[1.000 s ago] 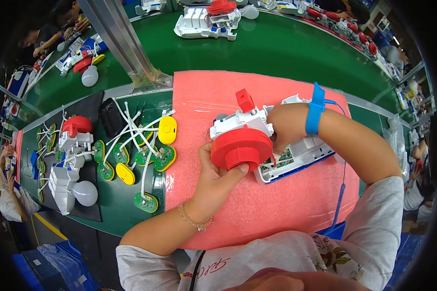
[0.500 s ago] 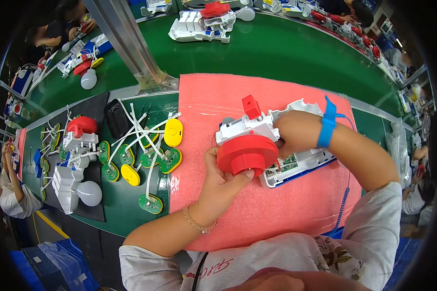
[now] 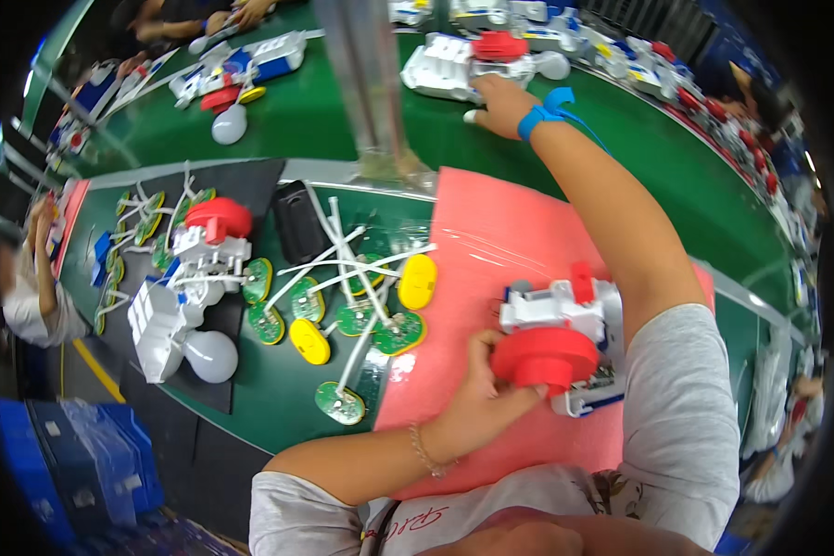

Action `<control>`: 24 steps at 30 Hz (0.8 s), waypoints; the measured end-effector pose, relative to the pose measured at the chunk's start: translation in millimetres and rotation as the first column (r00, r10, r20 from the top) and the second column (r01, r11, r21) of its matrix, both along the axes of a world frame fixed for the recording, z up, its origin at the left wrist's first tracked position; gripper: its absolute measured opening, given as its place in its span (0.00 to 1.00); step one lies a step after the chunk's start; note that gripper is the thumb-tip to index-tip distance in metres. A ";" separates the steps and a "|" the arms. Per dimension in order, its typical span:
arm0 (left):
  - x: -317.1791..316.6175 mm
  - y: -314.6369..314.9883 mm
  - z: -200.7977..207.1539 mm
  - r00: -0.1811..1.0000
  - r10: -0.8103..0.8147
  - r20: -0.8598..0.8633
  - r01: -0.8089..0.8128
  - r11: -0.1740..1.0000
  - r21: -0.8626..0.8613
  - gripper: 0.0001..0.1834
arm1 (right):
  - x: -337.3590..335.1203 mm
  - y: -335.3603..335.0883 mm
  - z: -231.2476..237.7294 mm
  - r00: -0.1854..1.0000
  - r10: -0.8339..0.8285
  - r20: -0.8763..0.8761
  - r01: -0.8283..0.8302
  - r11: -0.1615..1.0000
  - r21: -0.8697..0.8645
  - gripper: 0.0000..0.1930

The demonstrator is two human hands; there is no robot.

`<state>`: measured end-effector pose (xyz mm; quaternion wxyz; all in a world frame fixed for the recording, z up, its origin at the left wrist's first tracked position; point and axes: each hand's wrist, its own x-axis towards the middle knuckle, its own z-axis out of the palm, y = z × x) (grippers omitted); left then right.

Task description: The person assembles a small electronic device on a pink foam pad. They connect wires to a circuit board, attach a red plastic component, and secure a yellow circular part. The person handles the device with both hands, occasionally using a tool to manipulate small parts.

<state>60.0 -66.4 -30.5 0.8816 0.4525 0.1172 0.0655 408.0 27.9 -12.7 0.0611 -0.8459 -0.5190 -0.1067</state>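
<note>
My left hand (image 3: 477,403) grips a red round housing (image 3: 542,357), thumb on its front and fingers round its left side. This red part is attached to a white plastic assembly with a small red block (image 3: 581,283) on top, over a white and blue shell (image 3: 588,400) partly hidden by my right arm. My right hand (image 3: 508,107), with a blue wrist strap, stretches to the green far surface, thumb and fingers apart. Its fingertips reach the edge of another white housing (image 3: 440,69), which carries a red round part and a white bulb-shaped piece; firm contact is unclear.
A pink foam mat (image 3: 473,222) lies under the assembly. To its left are several green boards with yellow covers (image 3: 417,283), white cables, a black tray (image 3: 299,222) and another white assembly with a bulb (image 3: 211,357). A metal post (image 3: 366,93) stands between bench and green surface (image 3: 621,130).
My right hand has left the assembly on the mat and reached forward to the white housing on the green surface. My left hand keeps hold of the red housing. The view has shifted.
</note>
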 end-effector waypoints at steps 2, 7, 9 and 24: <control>-1.4 0.3 -4.6 1.000 0.008 -0.005 -0.008 0.996 0.086 0.29 | -8.5 29.1 -10.9 0.986 -0.135 0.102 0.134 0.991 0.020 0.22; -0.5 2.8 -4.7 0.999 0.006 -0.052 -0.006 1.000 -0.011 0.29 | 14.1 32.6 -43.0 0.923 -0.158 0.351 0.131 0.986 0.100 0.11; 0.0 2.7 -5.2 1.000 0.003 -0.014 -0.003 0.999 0.042 0.28 | 27.5 17.0 -40.9 0.919 -0.055 0.390 -0.002 0.990 0.144 0.10; 5.7 2.2 -0.1 0.992 0.123 -0.007 -0.123 0.992 0.001 0.33 | -80.6 -233.1 106.2 0.976 -0.007 0.217 -0.018 0.994 0.112 0.09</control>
